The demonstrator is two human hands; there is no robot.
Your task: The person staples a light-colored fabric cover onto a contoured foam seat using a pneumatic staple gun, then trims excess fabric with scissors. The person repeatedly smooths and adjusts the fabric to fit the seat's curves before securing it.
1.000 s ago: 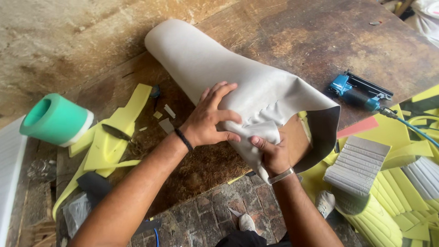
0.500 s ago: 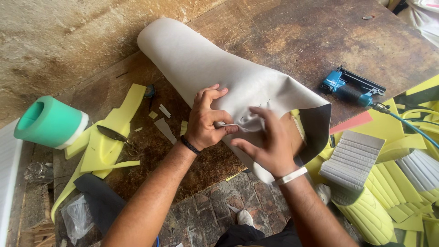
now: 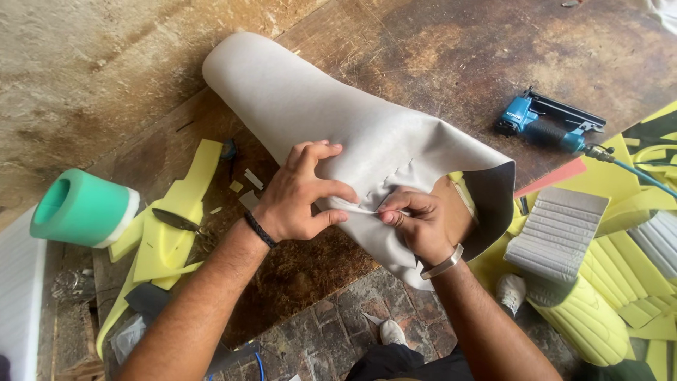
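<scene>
A long padded form wrapped in pale grey leatherette (image 3: 310, 106) lies across a worn wooden workbench (image 3: 451, 42). My left hand (image 3: 300, 194) presses on the cover's near edge with fingers spread and thumb pinching a fold. My right hand (image 3: 419, 222) pinches the same fold of grey cover from the right, next to the dark inner side of the loose flap (image 3: 497, 204). Small wrinkles gather between both hands. A black band sits on my left wrist and a silver bracelet on my right.
A blue pneumatic stapler (image 3: 546, 123) with a hose lies at the right. A green foam roll (image 3: 81, 208) stands at the left. Yellow foam offcuts (image 3: 166, 236) carry black scissors (image 3: 176, 221). A grey ribbed panel (image 3: 557, 233) and yellow foam pads (image 3: 613, 282) lie by the brick floor (image 3: 331, 331).
My right hand has come up from under the cover's edge to pinch the fold beside my left hand. The view has shifted slightly, and the cover has gathered wrinkles between the hands.
</scene>
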